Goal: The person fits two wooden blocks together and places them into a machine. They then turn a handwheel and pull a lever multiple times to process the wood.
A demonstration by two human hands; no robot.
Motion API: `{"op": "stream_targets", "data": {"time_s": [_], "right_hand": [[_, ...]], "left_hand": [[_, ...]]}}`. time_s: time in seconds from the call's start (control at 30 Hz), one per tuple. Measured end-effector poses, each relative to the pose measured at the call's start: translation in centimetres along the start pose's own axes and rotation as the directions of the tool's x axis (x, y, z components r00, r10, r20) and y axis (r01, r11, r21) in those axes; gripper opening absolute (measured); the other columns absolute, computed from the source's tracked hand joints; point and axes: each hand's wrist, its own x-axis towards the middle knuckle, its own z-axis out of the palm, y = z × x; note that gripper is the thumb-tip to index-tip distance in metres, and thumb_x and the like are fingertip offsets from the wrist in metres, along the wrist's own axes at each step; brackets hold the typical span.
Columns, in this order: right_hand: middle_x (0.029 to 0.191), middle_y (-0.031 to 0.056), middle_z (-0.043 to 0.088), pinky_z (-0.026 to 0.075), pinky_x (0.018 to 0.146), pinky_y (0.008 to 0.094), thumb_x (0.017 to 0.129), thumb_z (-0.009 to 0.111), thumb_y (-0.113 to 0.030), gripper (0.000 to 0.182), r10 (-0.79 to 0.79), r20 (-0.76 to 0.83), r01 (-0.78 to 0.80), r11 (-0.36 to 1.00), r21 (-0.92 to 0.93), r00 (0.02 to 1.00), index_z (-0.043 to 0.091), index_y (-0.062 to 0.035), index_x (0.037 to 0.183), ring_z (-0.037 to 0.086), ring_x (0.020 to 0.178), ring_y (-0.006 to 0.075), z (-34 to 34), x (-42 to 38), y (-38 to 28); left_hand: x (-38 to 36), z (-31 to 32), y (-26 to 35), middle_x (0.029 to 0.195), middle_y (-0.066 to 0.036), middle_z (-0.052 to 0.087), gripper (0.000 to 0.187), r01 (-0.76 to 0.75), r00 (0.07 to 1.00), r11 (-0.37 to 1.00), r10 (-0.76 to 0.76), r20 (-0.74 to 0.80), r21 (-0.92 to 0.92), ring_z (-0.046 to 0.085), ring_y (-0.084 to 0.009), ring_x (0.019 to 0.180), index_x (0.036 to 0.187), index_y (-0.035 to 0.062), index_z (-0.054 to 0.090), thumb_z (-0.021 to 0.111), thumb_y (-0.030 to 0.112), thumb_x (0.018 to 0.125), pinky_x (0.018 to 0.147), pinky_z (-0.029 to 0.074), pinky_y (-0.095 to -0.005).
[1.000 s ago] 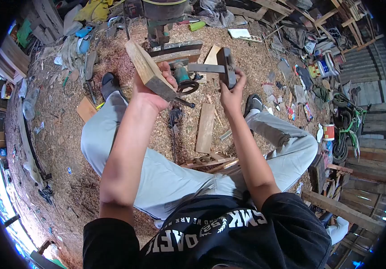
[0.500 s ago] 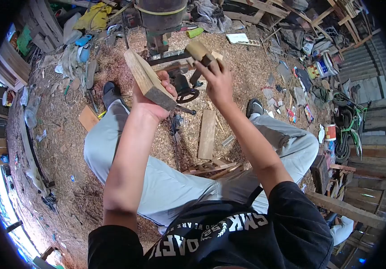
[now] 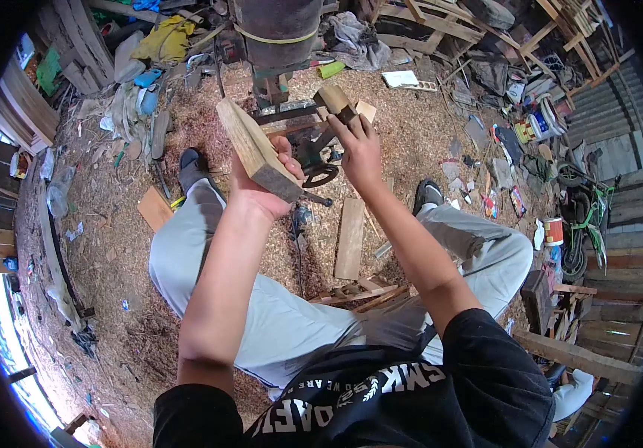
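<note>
A thick piece of light wood [image 3: 254, 145] with a darker, slanted end lies across my left hand [image 3: 262, 183], whose fingers curl up around its right side. To its right, my right hand [image 3: 360, 153] is raised with the fingers bent around a small wooden block-shaped tool [image 3: 333, 101] that has a dark part near the fingertips; I cannot tell its exact kind. The two hands are apart, both held above the space between my knees. Just beyond them is a dark metal machine frame with a black handwheel [image 3: 321, 175], partly hidden by the left hand's wood.
A large dark cylinder [image 3: 277, 33] with a yellow band stands in front. A flat board [image 3: 350, 239] lies on the shavings-covered floor between my legs, near wood offcuts [image 3: 362, 291]. Rags, scraps, a paint bucket [image 3: 553, 231] and a small green motorbike [image 3: 586, 216] are around.
The view has shifted slightly, so the surroundings sit a little lower and further right. Both hands keep hold of their wooden things, and the right one's wooden tool has turned slightly.
</note>
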Motion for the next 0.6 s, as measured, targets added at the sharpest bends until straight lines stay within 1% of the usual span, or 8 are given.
{"op": "stream_targets", "data": {"time_s": [0.1,0.2,0.23,0.3,0.4,0.47,0.53,0.6], "right_hand": [[0.133,0.0171,0.061,0.047,0.100,0.0536,0.073,0.055,0.014,0.075,-0.006,0.033,0.005,1.000,0.024,0.999,0.062,-0.0191,0.139,0.054,0.124,0.0463,-0.7,0.5,0.6],[0.126,0.0209,0.063,0.047,0.098,0.0558,0.073,0.054,0.015,0.073,0.018,-0.214,-0.010,0.999,0.038,0.977,0.060,-0.0130,0.140,0.057,0.118,0.0482,-0.9,1.6,1.0],[0.126,0.0209,0.063,0.047,0.098,0.0558,0.073,0.054,0.015,0.073,0.016,-0.215,-0.007,0.999,0.041,0.976,0.060,-0.0130,0.140,0.057,0.118,0.0482,-0.5,1.5,1.1],[0.127,0.0225,0.062,0.047,0.099,0.0553,0.073,0.054,0.015,0.073,0.067,0.068,-0.068,0.997,0.019,0.995,0.058,-0.0104,0.141,0.057,0.116,0.0492,-0.1,0.7,0.9],[0.127,0.0225,0.061,0.044,0.104,0.0554,0.072,0.054,0.015,0.075,0.068,-0.028,-0.066,0.996,0.061,0.997,0.058,-0.0118,0.142,0.053,0.121,0.0499,-0.4,0.1,0.0],[0.129,0.0204,0.061,0.043,0.104,0.0555,0.072,0.057,0.014,0.077,0.135,-0.130,-0.137,0.991,-0.004,0.982,0.058,-0.0161,0.142,0.050,0.128,0.0490,0.3,0.1,-0.3],[0.132,0.0182,0.060,0.045,0.100,0.0539,0.075,0.058,0.011,0.074,0.080,-0.059,-0.085,0.994,-0.074,0.995,0.059,-0.0191,0.143,0.052,0.128,0.0469,0.5,-0.1,-0.7],[0.135,0.0164,0.059,0.048,0.094,0.0510,0.078,0.060,0.007,0.071,0.003,0.026,0.000,0.991,-0.131,1.000,0.059,-0.0212,0.143,0.054,0.128,0.0442,0.4,-0.3,-0.6]], "left_hand": [[-0.2,0.2,-0.2,0.092,-0.007,0.071,0.054,0.033,0.999,0.999,-0.034,0.029,0.010,0.062,-0.0200,0.069,0.095,0.0055,0.069,0.058,0.058,0.089,0.066,0.052,-0.0354],[-1.1,0.9,-0.9,0.096,-0.007,0.071,0.037,0.000,0.999,1.000,0.001,0.035,-0.003,0.060,-0.0198,0.071,0.109,0.0119,0.062,0.057,0.045,0.093,0.066,0.050,-0.0345],[-1.0,0.9,-0.7,0.096,-0.007,0.071,0.037,-0.005,0.999,1.000,0.005,0.037,-0.002,0.060,-0.0198,0.071,0.109,0.0119,0.062,0.057,0.045,0.093,0.066,0.050,-0.0345],[-0.6,0.3,-0.3,0.095,-0.006,0.071,0.038,0.008,1.000,1.000,-0.008,-0.009,-0.013,0.060,-0.0198,0.071,0.109,0.0124,0.063,0.058,0.046,0.092,0.067,0.049,-0.0348],[-0.3,0.3,-0.1,0.091,-0.006,0.071,0.059,0.031,0.999,0.999,-0.031,0.030,0.009,0.061,-0.0205,0.069,0.095,0.0067,0.069,0.058,0.064,0.089,0.067,0.052,-0.0359],[-0.7,0.2,-0.4,0.094,-0.006,0.071,0.049,0.021,0.997,1.000,-0.022,0.078,0.012,0.061,-0.0204,0.071,0.102,0.0086,0.066,0.058,0.055,0.090,0.067,0.051,-0.0355],[-0.8,0.2,-0.9,0.096,-0.006,0.072,0.040,0.030,0.994,1.000,-0.031,0.103,0.010,0.060,-0.0202,0.072,0.108,0.0104,0.063,0.058,0.047,0.091,0.068,0.050,-0.0352],[-0.4,0.4,-0.8,0.088,-0.004,0.071,0.063,0.033,0.999,0.999,-0.033,-0.007,-0.005,0.062,-0.0207,0.065,0.094,0.0073,0.070,0.060,0.069,0.087,0.064,0.053,-0.0355]]}}
